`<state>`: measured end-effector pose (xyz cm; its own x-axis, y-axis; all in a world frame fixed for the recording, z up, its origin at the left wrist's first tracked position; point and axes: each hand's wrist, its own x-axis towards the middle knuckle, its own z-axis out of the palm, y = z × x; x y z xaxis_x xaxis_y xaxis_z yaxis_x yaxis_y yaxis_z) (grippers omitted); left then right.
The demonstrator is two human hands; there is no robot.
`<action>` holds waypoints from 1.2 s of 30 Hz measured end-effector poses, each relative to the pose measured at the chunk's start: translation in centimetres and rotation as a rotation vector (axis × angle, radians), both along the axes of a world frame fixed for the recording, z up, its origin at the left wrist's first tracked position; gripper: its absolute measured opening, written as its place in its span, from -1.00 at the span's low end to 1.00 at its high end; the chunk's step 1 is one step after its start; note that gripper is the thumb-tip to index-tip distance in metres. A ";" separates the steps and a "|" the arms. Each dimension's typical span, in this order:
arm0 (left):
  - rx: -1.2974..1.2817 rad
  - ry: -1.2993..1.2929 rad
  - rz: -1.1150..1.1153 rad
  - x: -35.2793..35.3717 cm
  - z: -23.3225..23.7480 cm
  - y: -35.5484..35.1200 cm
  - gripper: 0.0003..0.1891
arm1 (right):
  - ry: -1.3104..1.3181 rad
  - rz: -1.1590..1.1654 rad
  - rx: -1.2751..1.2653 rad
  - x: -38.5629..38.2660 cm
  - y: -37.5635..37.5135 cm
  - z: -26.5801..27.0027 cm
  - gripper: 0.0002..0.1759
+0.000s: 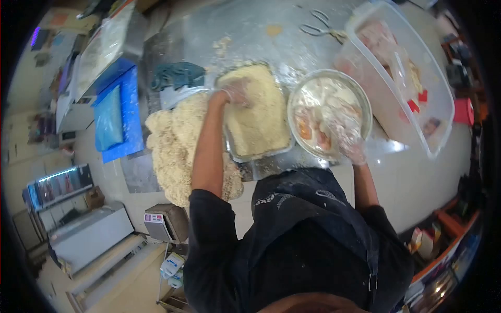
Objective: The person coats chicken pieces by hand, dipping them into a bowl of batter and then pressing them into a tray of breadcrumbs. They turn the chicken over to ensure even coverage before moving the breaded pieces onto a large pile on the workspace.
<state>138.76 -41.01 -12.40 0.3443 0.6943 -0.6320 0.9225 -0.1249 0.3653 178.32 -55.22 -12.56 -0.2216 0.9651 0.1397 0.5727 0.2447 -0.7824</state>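
My left hand [238,93], in a thin clear glove, reaches into a metal tray [245,158] of pale yellow crumbs [257,125]. Its fingers look extended over the crumbs, slightly blurred, with nothing visible in them. To the right stands a round metal bowl [369,108] of white liquid batter [329,86], where several pinkish-orange pieces of raw meat [304,128] lie partly covered. Dipped in that bowl is my right hand [345,130], its clear glove coated with batter. The coating hides its fingertips, so whether it grips a piece cannot be made out.
Left of the tray lies a big heap of crumb-coated pieces [175,138], with a dark green cloth [179,75] behind. A large clear plastic tub [436,99] holds bagged meat on the right. Tongs [319,26] rest on the metal table [237,34]. A scale [162,221] stands lower left.
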 end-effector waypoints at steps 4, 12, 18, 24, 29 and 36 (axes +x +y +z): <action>0.114 -0.330 0.168 -1.8 -2.4 -2.5 0.02 | 0.030 0.003 -0.015 -0.2 0.9 -1.0 -0.63; 0.158 -0.125 0.213 2.0 5.4 -7.0 -0.23 | 0.015 0.000 -0.018 0.4 0.7 -1.2 -0.64; 0.328 -0.288 0.339 2.3 6.9 -10.5 -0.27 | -0.013 0.024 -0.013 0.8 0.8 -0.9 -0.65; 0.593 -0.489 0.395 0.1 9.6 -14.2 -0.34 | -0.025 0.016 -0.017 0.8 0.9 -1.0 -0.65; 0.383 -0.679 0.771 -2.8 16.1 -16.1 -0.42 | -0.032 0.023 -0.015 0.8 1.1 -0.7 -0.66; 0.672 -0.487 0.882 -10.1 14.1 -15.4 -0.38 | -0.032 0.015 0.013 0.8 1.7 -0.1 -0.66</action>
<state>128.65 -56.44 1.70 -0.3115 0.9502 0.0092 0.5704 0.1792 0.8016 179.13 -53.56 -12.63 -0.2403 0.9598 0.1447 0.5935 0.2633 -0.7605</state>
